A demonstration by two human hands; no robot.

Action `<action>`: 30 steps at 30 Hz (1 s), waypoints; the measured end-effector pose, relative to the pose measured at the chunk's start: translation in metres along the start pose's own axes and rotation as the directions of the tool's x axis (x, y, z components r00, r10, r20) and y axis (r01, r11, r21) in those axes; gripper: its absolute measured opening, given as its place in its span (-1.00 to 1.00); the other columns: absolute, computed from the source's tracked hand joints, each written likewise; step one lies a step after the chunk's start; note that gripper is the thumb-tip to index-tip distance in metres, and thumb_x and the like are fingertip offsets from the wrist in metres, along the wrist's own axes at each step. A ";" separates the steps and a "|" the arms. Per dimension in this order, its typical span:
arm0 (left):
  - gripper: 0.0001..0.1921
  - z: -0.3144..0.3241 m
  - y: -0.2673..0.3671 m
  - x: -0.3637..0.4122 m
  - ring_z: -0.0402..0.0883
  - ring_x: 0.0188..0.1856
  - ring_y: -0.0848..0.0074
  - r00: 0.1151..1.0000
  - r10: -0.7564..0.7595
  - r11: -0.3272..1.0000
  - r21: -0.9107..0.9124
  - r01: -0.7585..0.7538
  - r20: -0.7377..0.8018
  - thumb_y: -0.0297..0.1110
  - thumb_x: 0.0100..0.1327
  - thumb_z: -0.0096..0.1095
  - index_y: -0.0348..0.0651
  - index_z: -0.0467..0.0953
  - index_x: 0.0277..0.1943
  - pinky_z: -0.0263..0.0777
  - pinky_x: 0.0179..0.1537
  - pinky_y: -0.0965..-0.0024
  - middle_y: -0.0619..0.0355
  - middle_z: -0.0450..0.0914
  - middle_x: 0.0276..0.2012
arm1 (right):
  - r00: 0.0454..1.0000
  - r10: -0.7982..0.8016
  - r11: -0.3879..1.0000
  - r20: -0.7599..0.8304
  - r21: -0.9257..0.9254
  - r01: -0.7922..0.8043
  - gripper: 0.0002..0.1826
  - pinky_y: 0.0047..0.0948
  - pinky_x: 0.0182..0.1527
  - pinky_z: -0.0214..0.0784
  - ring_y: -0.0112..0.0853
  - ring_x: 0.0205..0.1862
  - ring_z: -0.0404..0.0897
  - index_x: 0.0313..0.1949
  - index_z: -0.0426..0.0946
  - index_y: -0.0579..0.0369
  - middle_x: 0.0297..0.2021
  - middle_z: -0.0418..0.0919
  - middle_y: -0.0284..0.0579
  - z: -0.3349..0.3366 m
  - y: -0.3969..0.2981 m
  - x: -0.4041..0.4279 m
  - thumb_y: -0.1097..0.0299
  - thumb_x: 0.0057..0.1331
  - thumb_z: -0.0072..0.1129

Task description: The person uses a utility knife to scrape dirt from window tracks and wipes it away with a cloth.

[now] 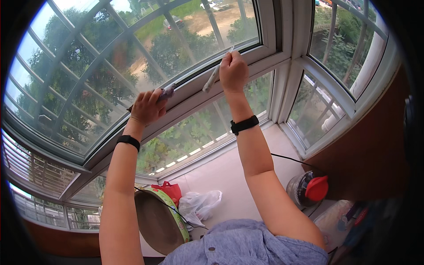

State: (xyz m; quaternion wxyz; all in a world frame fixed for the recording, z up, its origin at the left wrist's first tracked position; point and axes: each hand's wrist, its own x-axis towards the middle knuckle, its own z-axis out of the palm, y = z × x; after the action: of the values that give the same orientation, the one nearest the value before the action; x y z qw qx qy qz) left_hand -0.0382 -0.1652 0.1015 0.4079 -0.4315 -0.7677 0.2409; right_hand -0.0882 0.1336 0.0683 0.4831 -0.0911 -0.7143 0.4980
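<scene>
My left hand (148,107) presses a crumpled dark purplish cloth (166,93) on the lower frame of a large window, its fingers bent over it. To the right, my right hand (234,71) is closed around a pale, thin tool (211,79); its rounded lower end sticks out below the fist and a clear, narrow tip shows above. What kind of tool it is I cannot tell. The fist is close to the white window frame (255,59), beside the lower edge of the glass (185,43). Both wrists wear black bands.
Below, on the pale sill (228,172), lie a white plastic bag (200,205), a red bag (169,190) and an oval container with a green rim (180,218). A red-lidded clear container (299,188) stands at right. Black cables (288,157) cross the sill. Metal bars (140,46) are outside the glass.
</scene>
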 end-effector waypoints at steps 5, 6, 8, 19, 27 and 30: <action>-0.82 -0.004 0.004 0.005 0.52 -0.04 0.32 1.000 0.012 1.000 -0.026 -0.011 0.010 -0.26 0.14 0.25 0.08 0.50 -0.18 0.33 -0.05 0.23 0.18 0.46 0.00 | 0.980 0.198 0.959 -0.017 -0.206 -0.197 -0.72 0.07 -0.30 0.45 0.12 -0.33 0.62 -0.44 0.50 0.14 -0.42 0.63 0.12 -0.012 0.053 0.002 0.25 0.35 -0.04; -0.82 -0.004 0.004 0.004 0.52 -0.04 0.32 1.000 0.008 1.000 -0.028 -0.007 0.013 -0.26 0.14 0.25 0.08 0.50 -0.18 0.33 -0.05 0.23 0.18 0.46 0.00 | 0.973 0.232 0.941 -0.011 -0.252 -0.227 -0.72 0.08 -0.30 0.45 0.12 -0.33 0.62 -0.43 0.51 0.14 -0.42 0.64 0.12 -0.011 0.052 -0.001 0.25 0.35 -0.04; -0.80 -0.002 0.003 0.004 0.51 -0.02 0.33 1.000 0.014 1.000 -0.018 -0.013 0.025 -0.25 0.13 0.25 0.09 0.50 -0.17 0.33 -0.04 0.23 0.18 0.45 0.00 | 0.970 0.242 0.935 -0.022 -0.264 -0.239 -0.72 0.08 -0.30 0.46 0.12 -0.33 0.62 -0.43 0.52 0.14 -0.43 0.64 0.12 -0.002 0.047 -0.005 0.25 0.35 -0.04; -0.77 0.003 -0.003 -0.007 0.48 -0.03 0.40 0.998 -0.015 1.000 0.022 0.014 0.059 -0.20 0.07 0.26 0.18 0.51 -0.17 0.33 -0.03 0.27 0.23 0.42 0.04 | 0.994 0.099 0.995 -0.045 -0.023 -0.100 -0.72 0.08 -0.33 0.42 0.14 -0.34 0.60 -0.43 0.50 0.15 -0.46 0.61 0.15 -0.001 0.007 0.000 0.25 0.35 -0.02; -0.80 -0.004 0.001 0.005 0.50 -0.04 0.38 0.999 0.009 1.000 -0.022 -0.009 0.040 -0.22 0.09 0.26 0.13 0.50 -0.20 0.33 -0.05 0.26 0.22 0.44 0.00 | 0.983 0.156 0.962 -0.099 -0.212 -0.174 -0.74 0.08 -0.33 0.44 0.12 -0.37 0.61 -0.40 0.48 0.14 -0.47 0.61 0.13 0.011 0.024 -0.002 0.26 0.36 -0.04; -0.81 -0.003 0.003 0.009 0.50 -0.07 0.39 0.999 0.006 1.000 -0.009 -0.005 0.033 -0.23 0.10 0.26 0.13 0.50 -0.20 0.33 -0.06 0.28 0.22 0.43 -0.02 | 0.997 0.055 0.991 -0.057 -0.120 -0.061 -0.78 0.02 -0.34 0.43 0.12 -0.38 0.60 -0.41 0.45 0.13 -0.49 0.60 0.12 0.010 0.022 -0.004 0.30 0.37 -0.01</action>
State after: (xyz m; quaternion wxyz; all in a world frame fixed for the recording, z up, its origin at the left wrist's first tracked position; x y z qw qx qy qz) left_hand -0.0369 -0.1554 0.1047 0.3925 -0.4315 -0.7742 0.2456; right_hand -0.1019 0.1355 0.0482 0.4810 -0.1542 -0.7272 0.4648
